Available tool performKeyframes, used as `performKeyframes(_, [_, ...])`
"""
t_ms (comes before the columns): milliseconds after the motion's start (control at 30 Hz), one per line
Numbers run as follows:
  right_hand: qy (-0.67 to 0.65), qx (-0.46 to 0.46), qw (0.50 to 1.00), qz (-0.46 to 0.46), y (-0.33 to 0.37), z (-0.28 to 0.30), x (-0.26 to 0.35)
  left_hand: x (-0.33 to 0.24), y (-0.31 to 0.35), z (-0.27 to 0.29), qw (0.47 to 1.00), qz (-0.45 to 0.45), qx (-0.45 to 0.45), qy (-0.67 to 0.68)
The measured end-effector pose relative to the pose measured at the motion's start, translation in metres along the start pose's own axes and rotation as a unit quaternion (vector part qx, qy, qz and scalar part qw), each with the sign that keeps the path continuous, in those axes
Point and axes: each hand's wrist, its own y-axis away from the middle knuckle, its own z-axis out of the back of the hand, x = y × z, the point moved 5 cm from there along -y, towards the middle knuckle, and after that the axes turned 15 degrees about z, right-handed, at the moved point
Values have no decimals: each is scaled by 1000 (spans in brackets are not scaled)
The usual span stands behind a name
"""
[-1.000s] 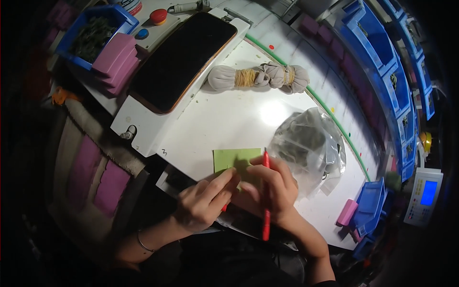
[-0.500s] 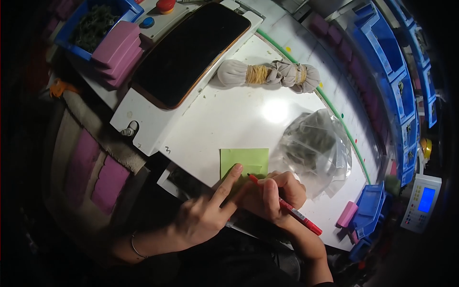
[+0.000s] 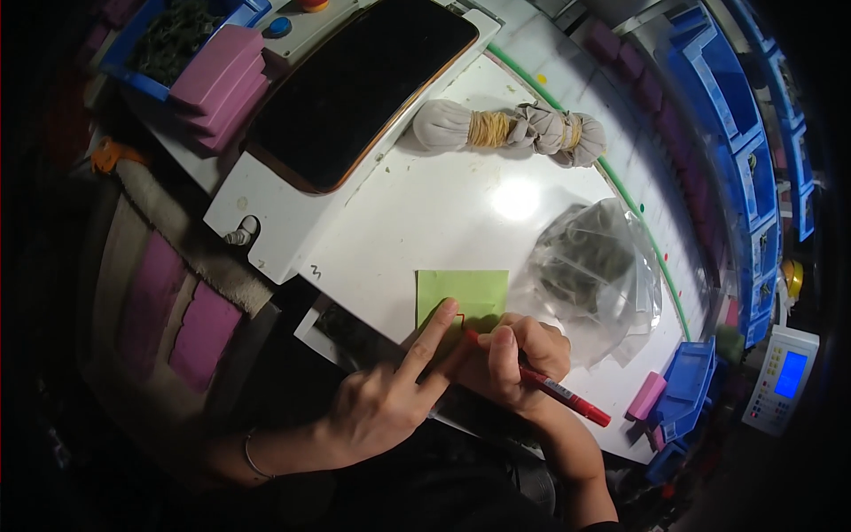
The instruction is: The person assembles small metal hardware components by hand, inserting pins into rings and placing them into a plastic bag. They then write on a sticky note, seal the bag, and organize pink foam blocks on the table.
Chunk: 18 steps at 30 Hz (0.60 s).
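A green square of paper (image 3: 470,285) lies on the white worktop near its front edge. My left hand (image 3: 379,406) rests on it from the left, its index finger stretched out and pressing the sheet. A slim red marker pen (image 3: 574,403) is gripped in my right hand (image 3: 529,359), with its tip down at the paper beside the left fingers. A short angled red line (image 3: 462,316) shows near the left index fingertip. Both hands cover the lower part of the sheet.
Right of the paper sits a clear plastic bag (image 3: 589,262) of dark parts. Behind lies a grey cloth bundle (image 3: 443,126) tied with yellow bands. A black orange-rimmed panel (image 3: 363,89) stands left, blue bins (image 3: 683,390) and a blue-screened device (image 3: 787,377) right.
The pen tip has moved down the sheet, leaving a red line that was not visible before. The view has shifted slightly. My left hand still presses the paper.
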Motion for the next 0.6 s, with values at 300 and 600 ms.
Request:
performKeyframes(300, [3, -1, 996, -85, 9, 7, -1, -4, 1, 0, 1000, -7, -6, -21])
performKeyframes(600, [-29, -56, 994, -87, 17, 11, -4, -6, -2, 6, 999, -7, -15, -29])
